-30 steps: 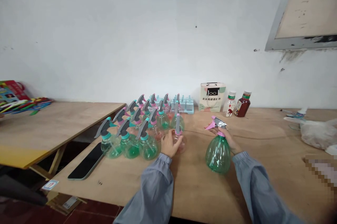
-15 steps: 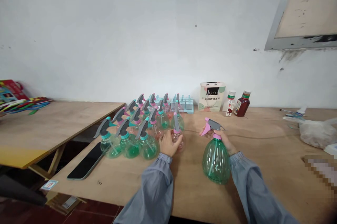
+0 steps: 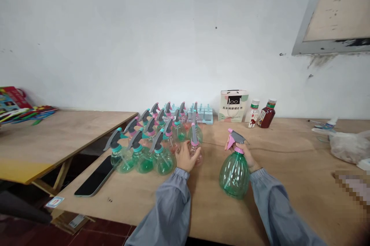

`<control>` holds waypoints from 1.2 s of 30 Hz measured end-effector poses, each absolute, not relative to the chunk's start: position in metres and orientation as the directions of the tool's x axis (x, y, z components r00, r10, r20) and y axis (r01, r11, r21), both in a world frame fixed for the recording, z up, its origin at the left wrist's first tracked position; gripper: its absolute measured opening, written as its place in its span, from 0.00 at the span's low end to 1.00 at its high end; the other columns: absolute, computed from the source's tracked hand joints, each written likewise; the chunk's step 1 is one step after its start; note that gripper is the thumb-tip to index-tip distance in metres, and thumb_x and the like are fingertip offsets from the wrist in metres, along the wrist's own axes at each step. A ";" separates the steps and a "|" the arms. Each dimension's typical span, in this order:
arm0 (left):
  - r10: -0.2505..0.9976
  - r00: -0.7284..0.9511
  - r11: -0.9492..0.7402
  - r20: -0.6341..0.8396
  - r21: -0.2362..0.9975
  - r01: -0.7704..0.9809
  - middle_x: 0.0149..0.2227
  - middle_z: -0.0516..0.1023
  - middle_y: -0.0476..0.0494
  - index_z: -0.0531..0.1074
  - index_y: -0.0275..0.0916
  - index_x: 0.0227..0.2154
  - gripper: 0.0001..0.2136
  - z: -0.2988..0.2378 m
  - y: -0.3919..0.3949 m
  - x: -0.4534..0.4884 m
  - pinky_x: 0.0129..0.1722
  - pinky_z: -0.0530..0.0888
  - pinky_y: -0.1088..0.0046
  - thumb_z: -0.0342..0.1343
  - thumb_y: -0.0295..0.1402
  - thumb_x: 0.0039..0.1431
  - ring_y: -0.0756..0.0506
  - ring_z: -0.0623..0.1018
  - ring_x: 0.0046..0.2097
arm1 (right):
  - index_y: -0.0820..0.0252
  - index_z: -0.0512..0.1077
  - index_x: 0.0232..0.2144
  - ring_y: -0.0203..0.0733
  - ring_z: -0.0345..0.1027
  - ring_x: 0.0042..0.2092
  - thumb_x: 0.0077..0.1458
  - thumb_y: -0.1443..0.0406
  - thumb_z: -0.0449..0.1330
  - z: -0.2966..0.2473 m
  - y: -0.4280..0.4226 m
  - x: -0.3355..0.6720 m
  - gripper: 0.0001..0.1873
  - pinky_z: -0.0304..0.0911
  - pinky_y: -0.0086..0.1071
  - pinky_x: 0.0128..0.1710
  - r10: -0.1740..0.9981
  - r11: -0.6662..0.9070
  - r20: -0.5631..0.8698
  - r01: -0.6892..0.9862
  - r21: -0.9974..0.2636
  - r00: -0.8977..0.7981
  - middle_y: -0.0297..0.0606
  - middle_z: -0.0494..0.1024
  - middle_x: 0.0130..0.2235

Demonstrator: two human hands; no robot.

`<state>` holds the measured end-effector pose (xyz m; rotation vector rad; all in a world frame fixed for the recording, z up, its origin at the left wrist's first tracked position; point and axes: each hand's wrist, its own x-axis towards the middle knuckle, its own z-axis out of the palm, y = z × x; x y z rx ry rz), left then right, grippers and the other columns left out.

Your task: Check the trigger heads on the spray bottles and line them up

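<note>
Phone [image 3: 94, 181] lay at left edge of tabletop [image 3: 289, 169], beside cluster of spray bottles [image 3: 144, 149]. Left hand [image 3: 185, 157] curled round pink bottle [image 3: 196, 152] at cluster's right end. Right hand [image 3: 247, 154] gripped neck of green bottle [image 3: 234, 174], apart from cluster.

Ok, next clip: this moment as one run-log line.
left hand: grips pink spray bottle beside bottle rows | right hand: holds green spray bottle by neck | table: phone at left edge
</note>
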<state>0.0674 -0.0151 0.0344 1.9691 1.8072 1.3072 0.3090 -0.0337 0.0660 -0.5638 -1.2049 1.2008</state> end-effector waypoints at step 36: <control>0.886 -0.084 -0.270 0.456 0.655 0.706 0.54 0.77 0.38 0.64 0.42 0.50 0.17 0.036 -0.015 0.066 0.64 0.55 0.47 0.52 0.41 0.59 0.39 0.75 0.57 | 0.52 0.78 0.43 0.49 0.77 0.46 0.43 0.49 0.69 0.076 -0.047 0.426 0.26 0.71 0.43 0.50 0.726 0.349 0.429 0.250 -0.903 0.537 0.36 0.82 0.42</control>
